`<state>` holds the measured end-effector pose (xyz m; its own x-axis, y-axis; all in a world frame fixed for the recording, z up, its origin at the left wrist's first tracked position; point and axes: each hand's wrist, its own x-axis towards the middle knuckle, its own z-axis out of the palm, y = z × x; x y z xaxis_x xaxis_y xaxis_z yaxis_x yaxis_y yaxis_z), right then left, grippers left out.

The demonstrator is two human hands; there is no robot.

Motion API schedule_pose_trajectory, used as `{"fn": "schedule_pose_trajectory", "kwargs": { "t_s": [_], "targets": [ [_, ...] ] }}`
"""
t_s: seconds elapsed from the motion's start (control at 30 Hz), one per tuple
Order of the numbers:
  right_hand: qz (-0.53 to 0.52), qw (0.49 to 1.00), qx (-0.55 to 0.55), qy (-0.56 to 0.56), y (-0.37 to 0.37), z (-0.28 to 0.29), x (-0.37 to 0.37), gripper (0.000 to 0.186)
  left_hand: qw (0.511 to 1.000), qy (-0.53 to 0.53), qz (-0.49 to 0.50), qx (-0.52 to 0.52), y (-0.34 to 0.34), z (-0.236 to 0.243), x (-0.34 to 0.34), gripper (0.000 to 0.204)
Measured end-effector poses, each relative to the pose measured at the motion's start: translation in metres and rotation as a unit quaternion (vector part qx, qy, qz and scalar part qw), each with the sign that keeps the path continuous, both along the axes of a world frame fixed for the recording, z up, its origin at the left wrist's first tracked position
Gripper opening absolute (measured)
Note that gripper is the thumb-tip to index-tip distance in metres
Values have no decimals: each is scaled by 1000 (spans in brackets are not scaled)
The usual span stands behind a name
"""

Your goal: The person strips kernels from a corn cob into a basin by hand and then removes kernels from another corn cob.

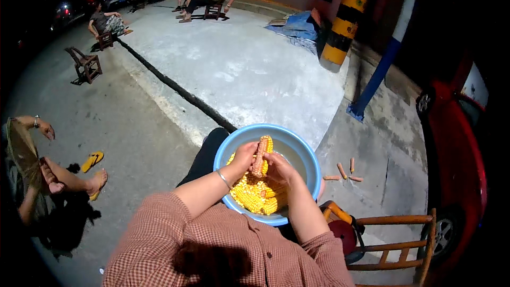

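A corn cob point(262, 155) stands nearly upright over the basin, yellow kernels on part of it and a bare pinkish strip down its front. My left hand point(245, 157) has its fingers closed round the cob's left side. From the other side, my right hand point(280, 170) grips the cob's lower part, with the thumb against it. Below them a light blue basin point(313, 166) rests at my lap. Inside it lie loose yellow kernels point(240, 187) and several more yellow cobs point(248, 200). My fingertips behind the cob are hidden.
Several stripped cobs point(342, 170) lie on the pavement to the right, near a wooden chair point(393, 245). A red car point(458, 165) stands farther right. Beyond are a striped pillar point(345, 24) and a blue-and-white pole point(383, 61). At left, a person's leg point(79, 180) is close by.
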<state>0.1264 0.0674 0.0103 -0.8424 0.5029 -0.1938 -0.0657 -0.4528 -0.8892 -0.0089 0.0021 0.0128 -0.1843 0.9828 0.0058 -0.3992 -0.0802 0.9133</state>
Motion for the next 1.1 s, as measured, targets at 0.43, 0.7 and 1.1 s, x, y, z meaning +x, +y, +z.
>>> {"fn": "schedule_pose_trajectory", "kwargs": {
  "t_s": [0.43, 0.7, 1.1],
  "targets": [
    [-74, 978, 170, -98, -16, 33, -7, 40, 995, 68, 56, 56, 7, 3, -5, 32],
    [-94, 954, 271, -87, -15, 13, -7, 41, 991, 75, 91, 61, 14, -12, -4, 25],
    [-171, 980, -95, 34, -10, 32, 3, 39, 988, 147, 53, -11, 12, -10, 1, 29]
  ]
}}
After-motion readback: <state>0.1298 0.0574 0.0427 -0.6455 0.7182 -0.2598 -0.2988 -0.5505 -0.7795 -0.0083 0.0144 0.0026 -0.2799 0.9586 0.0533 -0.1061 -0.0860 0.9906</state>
